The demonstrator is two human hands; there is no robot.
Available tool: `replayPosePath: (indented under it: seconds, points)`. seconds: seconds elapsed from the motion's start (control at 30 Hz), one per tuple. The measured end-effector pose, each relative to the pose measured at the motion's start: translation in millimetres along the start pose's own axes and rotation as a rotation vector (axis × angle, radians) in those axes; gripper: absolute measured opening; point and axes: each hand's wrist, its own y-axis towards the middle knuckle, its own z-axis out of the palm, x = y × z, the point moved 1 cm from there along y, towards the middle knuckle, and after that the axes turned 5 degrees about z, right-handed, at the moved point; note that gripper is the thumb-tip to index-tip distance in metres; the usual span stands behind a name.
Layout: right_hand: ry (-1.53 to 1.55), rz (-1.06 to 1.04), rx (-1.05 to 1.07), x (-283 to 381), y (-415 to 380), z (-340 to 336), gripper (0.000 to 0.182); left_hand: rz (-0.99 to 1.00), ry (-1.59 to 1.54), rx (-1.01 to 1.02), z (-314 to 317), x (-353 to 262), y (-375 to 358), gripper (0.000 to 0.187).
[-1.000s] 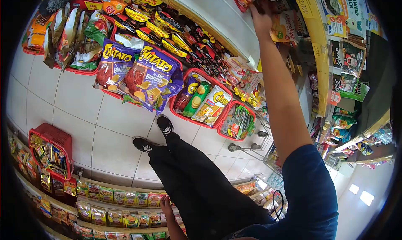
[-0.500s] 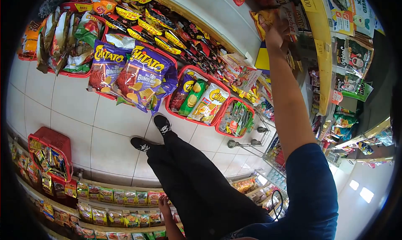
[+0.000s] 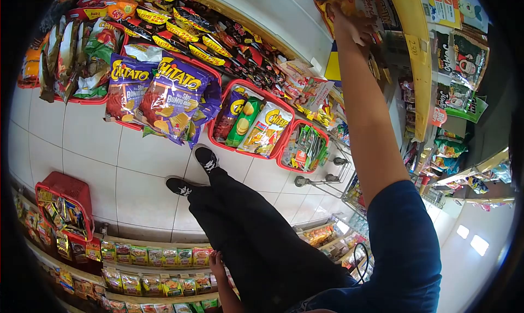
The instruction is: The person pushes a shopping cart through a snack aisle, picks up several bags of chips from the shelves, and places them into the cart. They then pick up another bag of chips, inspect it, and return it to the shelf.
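Note:
My right hand (image 3: 347, 26) reaches up to the shelf at the top. Its fingers close on the edge of an orange-yellow snack packet (image 3: 324, 10); part of the grip is hidden behind the hand. Other snack packets (image 3: 367, 3) stand right beside it. My left hand (image 3: 216, 263) hangs low by my leg with loosely bent fingers and nothing in it. Behind that hand are racks of small seasoning packets (image 3: 170, 257).
Red baskets of chips, with purple Chitato bags (image 3: 173, 97) and a smaller red basket (image 3: 277, 149), line the shelf foot. A red basket (image 3: 63, 184) stands at left on the tiled floor (image 3: 144, 160). A wheeled metal cart (image 3: 333, 177) is near my right arm.
My right hand has moved a little up and left on the shelf, and the orange-yellow packet has shifted with it. My left hand stays beside my leg.

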Motion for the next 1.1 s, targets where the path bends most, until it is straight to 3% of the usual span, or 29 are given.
replayPosePath:
  seconds: [0.13, 0.23, 0.3, 0.33, 0.47, 0.53, 0.57, 0.63, 0.67, 0.73, 0.77, 0.83, 0.97, 1.03, 1.1]
  points:
    - [0.057, 0.196, 0.082, 16.9, -4.1, -8.2, 0.117, 0.034, -0.017, 0.022, -6.6, 2.9, 4.6, 0.018]
    - [-0.001, 0.167, 0.133, 18.0, -6.6, -6.6, 0.104, 0.032, 0.015, 0.000, -0.2, -16.6, -5.3, 0.018]
    - [0.057, 0.021, -0.007, 18.0, -16.0, -4.5, 0.105, 0.037, 0.064, 0.006, -0.6, -17.4, -3.9, 0.019]
    - [0.084, 0.017, -0.021, 14.5, -20.4, -4.1, 0.092, 0.037, 0.114, 0.009, -2.9, -17.8, -4.2, 0.019]
    - [0.160, -0.047, -0.146, -0.3, -25.7, 19.6, 0.084, -0.001, 0.096, -0.021, 4.9, -32.6, -9.2, 0.020]
    - [0.467, -0.106, -0.019, -8.7, -27.6, 10.4, 0.081, 0.034, 0.054, 0.010, 5.3, -35.2, -10.7, 0.020]
    - [0.462, -0.111, -0.016, -14.8, -27.4, 10.0, 0.081, 0.027, 0.053, 0.010, 4.0, -30.2, -9.9, 0.020]
    - [0.687, -0.344, -0.068, -23.6, -27.8, 8.0, 0.077, 0.046, -0.010, 0.009, 2.0, -17.2, -2.3, 0.019]
    - [0.683, -0.349, -0.065, -23.6, -36.1, -7.2, 0.077, 0.041, -0.012, 0.005, 0.3, -12.1, -0.2, 0.018]
    - [1.066, -0.188, 0.092, -16.3, -57.1, -48.0, 0.070, 0.032, -0.013, 0.006, -2.9, -1.5, 3.9, 0.018]
    - [1.066, -0.191, 0.097, -20.9, -49.7, -37.6, 0.070, 0.025, -0.009, 0.006, -4.4, 2.7, 4.2, 0.018]
    - [1.373, -0.279, -0.056, -45.8, -10.7, -0.4, 0.066, 0.034, 0.007, 0.004, -4.5, 4.5, 2.2, 0.018]
    - [1.372, -0.202, -0.097, -57.4, -9.1, -36.9, 0.062, 0.054, 0.019, 0.000, -2.3, 7.9, 1.8, 0.020]
    - [1.427, -0.080, 0.026, -58.5, -18.1, -63.1, 0.063, 0.068, 0.014, 0.014, -3.2, 12.0, 3.2, 0.022]
    - [1.218, -0.096, -0.093, -75.6, -7.7, -63.8, 0.058, 0.086, 0.011, 0.033, -1.0, 9.3, 3.5, 0.025]
